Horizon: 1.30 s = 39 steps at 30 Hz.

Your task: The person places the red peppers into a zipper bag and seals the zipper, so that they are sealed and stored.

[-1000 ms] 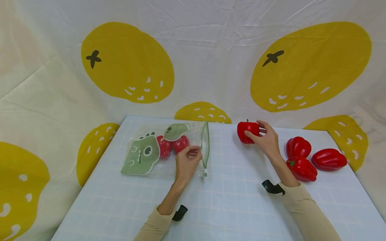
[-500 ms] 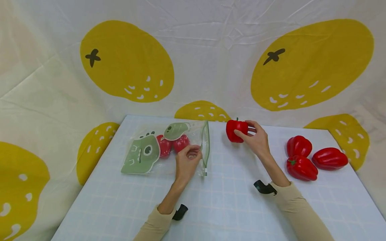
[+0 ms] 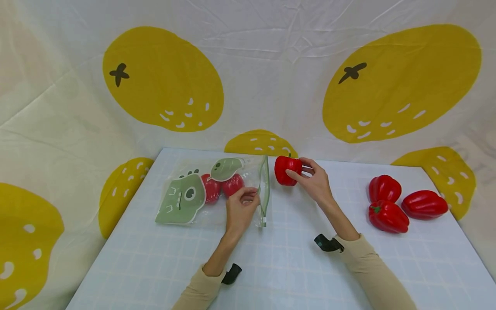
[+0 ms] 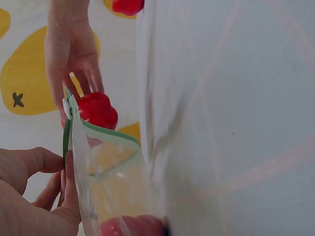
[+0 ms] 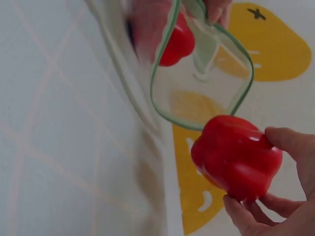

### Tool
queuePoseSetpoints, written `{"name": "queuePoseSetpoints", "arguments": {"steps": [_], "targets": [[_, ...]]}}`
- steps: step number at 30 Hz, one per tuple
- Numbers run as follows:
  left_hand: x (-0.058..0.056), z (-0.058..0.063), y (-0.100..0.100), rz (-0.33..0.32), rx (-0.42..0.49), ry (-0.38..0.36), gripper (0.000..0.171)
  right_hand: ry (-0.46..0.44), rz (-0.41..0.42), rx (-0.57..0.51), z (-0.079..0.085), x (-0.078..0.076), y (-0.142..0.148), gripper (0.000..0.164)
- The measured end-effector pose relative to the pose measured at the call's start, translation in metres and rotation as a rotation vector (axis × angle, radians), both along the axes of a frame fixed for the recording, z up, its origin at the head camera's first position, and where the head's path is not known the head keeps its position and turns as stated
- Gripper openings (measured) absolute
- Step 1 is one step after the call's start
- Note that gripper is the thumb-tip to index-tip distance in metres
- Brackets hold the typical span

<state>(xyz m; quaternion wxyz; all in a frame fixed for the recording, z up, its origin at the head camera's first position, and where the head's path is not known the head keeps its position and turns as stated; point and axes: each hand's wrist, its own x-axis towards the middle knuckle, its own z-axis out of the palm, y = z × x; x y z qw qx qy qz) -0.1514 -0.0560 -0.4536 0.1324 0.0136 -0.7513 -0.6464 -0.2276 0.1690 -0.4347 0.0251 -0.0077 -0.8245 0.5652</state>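
Observation:
A clear zip bag [image 3: 253, 165] with green monster and bird prints lies on its side, its green-edged mouth [image 5: 155, 93] parted and facing right. Two red bell peppers [image 3: 211, 189] show through its plastic. My left hand [image 3: 241, 211] pinches the bag's near edge close to the mouth, between thumb and fingers [image 4: 71, 189]. Just right of the mouth, my right hand [image 3: 315, 181] grips another red bell pepper [image 3: 286, 171] by its sides, green stem upward in the head view. In the right wrist view that pepper [image 5: 238, 157] is right at the green rim.
Several more red bell peppers [image 3: 389, 216] sit together at the table's right side. The table [image 3: 286, 267] has a pale blue checked cover. Behind it hangs a white cloth [image 3: 271, 86] with big yellow fruit prints.
My right hand has carried its bell pepper leftward, from well right of the bag to beside the mouth. The left hand and bag have stayed in place.

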Motion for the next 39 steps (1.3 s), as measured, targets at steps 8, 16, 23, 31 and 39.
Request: {"name": "queuePoseSetpoints", "arguments": {"steps": [8, 16, 23, 31, 39], "targets": [[0.000, -0.001, -0.001, -0.003, -0.006, -0.001, 0.014, -0.009, 0.050, -0.038, -0.006, 0.002, -0.020, 0.072], [-0.001, -0.001, -0.002, -0.008, -0.022, 0.000, 0.016, -0.010, 0.082, -0.071, -0.009, 0.002, -0.035, 0.071], [-0.001, 0.001, -0.002, -0.010, -0.039, -0.005, 0.017, -0.031, 0.097, -0.078, -0.011, 0.004, -0.046, 0.071], [-0.001, 0.001, -0.002, -0.015, -0.053, 0.020, 0.020, -0.029, 0.148, -0.096, -0.017, 0.003, -0.054, 0.072], [0.001, 0.001, -0.003, -0.016, -0.101, 0.012, 0.022, -0.027, 0.180, -0.094, -0.023, 0.004, -0.062, 0.070]]}}
